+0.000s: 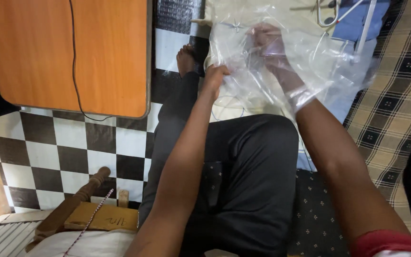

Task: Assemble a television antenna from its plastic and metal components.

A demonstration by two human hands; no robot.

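Note:
A large clear plastic bag (310, 62) lies crumpled over my lap and the bed edge. My left hand (215, 76) pinches the bag's left edge near its opening. My right hand (274, 50) is pushed deep inside the bag, seen blurred through the plastic up to the wrist; what its fingers hold, if anything, is hidden by the folds. My legs in black trousers (243, 162) stretch out under both arms, with a bare foot (185, 59) on the floor beyond.
An orange wooden tabletop (72, 52) with a black cable stands at the left over a black-and-white checkered floor (72, 152). A plaid cloth (396, 95) covers the right. A wooden stool (86, 209) sits at lower left; a metal carabiner (327, 14) and white rods lie at the top.

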